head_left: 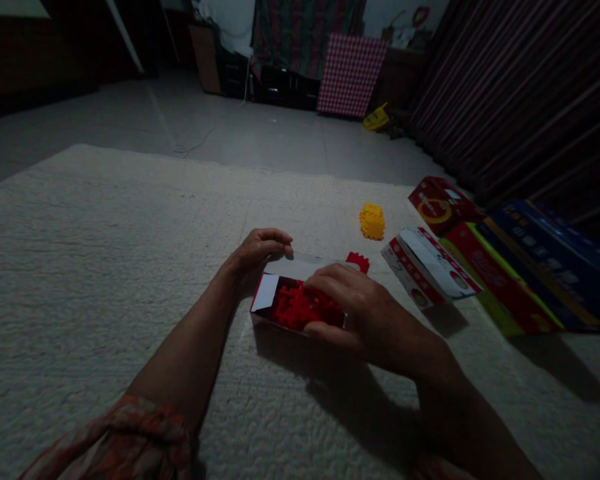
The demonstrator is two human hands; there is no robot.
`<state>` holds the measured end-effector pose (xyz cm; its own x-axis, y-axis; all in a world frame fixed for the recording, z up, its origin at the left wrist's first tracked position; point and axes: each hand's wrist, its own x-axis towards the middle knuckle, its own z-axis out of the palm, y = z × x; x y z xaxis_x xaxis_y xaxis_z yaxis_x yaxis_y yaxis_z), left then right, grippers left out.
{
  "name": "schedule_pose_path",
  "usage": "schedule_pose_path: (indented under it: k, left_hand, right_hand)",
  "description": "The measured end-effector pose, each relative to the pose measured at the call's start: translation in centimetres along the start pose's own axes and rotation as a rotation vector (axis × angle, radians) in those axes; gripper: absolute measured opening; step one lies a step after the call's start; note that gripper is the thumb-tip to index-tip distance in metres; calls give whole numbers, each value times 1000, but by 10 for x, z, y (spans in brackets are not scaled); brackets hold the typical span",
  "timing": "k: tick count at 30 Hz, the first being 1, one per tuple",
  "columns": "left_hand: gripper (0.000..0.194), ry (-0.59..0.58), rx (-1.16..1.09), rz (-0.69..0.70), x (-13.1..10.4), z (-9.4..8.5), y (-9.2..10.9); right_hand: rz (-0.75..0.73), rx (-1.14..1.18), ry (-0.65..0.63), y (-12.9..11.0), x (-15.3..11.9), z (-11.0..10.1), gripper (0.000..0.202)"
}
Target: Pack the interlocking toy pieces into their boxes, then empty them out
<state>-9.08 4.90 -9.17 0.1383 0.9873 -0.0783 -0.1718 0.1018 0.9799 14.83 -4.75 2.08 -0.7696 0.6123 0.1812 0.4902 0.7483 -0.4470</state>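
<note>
A small open cardboard box point(267, 293) sits on the pale textured mat, packed with red interlocking toy pieces point(297, 308). From the right, my right hand point(353, 303) reaches over it, with thumb and fingers around red pieces at the box's right end. Curled at the far left corner, my left hand point(265, 245) holds the box beside its raised white lid flap; part of its grip is hidden. Another red toy piece point(359, 261) shows just beyond my right hand. Farther off lies a yellow cluster of toy pieces point(372, 221).
Right of my hands stand a red-and-white box point(430, 267), a dark red box point(443, 205), a green-and-red box point(500, 280) and a large blue box point(550, 260). Beyond the mat point(105, 267) is a tiled floor with a yellow object point(376, 119) near the curtain point(500, 87).
</note>
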Motion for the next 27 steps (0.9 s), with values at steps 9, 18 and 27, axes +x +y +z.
schedule_pose_path:
  k: [9,18,27]
  left_hand:
    - [19,-9,6,2,3,-2,-2]
    - [18,-20,13,13,1,-2,0]
    - [18,-28,-15,20,0,0,1]
  right_hand:
    - [101,-138,-81,17,-23,-14,27]
    - [103,-215,-115,20,-26,-6,27]
    - [69,-141,-8,18,-26,-25,15]
